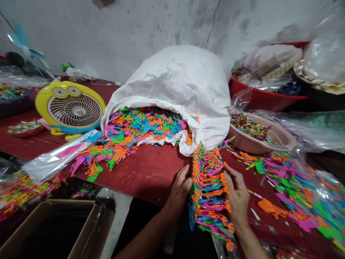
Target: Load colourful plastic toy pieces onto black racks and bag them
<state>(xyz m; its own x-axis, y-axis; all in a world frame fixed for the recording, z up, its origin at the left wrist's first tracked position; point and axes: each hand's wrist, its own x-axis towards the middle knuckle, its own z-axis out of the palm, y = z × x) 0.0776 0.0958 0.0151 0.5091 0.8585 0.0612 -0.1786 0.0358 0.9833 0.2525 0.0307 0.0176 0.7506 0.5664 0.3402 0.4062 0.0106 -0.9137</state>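
A long row of flat plastic toy pieces (210,187) in orange, blue, green and pink stands packed side by side, running from the sack towards me past the table's front edge. My left hand (178,192) rests along its left side, fingers loosely bent and apart. On the other side my right hand (238,194) lies against the round orange ends, fingers stretched along them; some fingertips are hidden. Behind the row, a white sack (178,79) lies with its mouth towards me. Loose pieces of the same colours (115,151) spill out of it onto the red table (156,169).
A yellow fan (78,108) stands left of the sack, with a clear plastic bag (54,163) before it. At right are a pink basin (280,135) of small parts, a red tub (264,97) and bagged coloured pieces (304,194). A cardboard box (86,230) sits lower left.
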